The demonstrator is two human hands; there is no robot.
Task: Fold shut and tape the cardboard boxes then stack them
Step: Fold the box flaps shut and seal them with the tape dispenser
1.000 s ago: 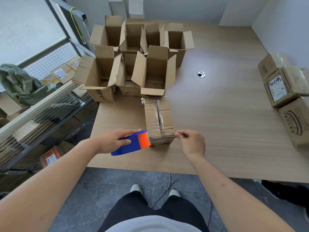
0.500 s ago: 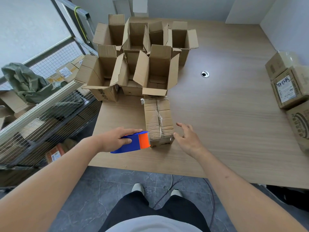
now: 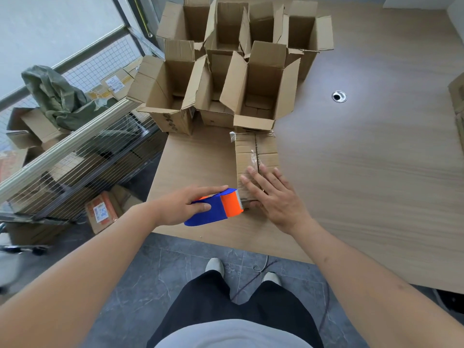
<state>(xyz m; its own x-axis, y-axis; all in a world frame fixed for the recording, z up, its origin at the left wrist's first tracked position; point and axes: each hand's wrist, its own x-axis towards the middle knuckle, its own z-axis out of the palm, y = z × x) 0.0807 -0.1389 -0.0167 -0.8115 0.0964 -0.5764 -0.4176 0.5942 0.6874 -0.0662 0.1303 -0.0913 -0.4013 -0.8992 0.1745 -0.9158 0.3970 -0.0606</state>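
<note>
Cardboard box (image 3: 256, 156), taped, lies near the table's (image 3: 376, 172) front edge, long axis running away from you. Your right hand (image 3: 273, 197) presses flat on its near end; left hand (image 3: 183, 207) grips the tape dispenser (image 3: 216, 207) just beside.

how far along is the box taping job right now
Early on. Done: one closed box lies near the table edge with tape along its seam. In hand: the right hand lies flat on that tape, and the left hand grips the tape dispenser. Left: the open boxes behind need closing and taping; no stack shows here.
</note>
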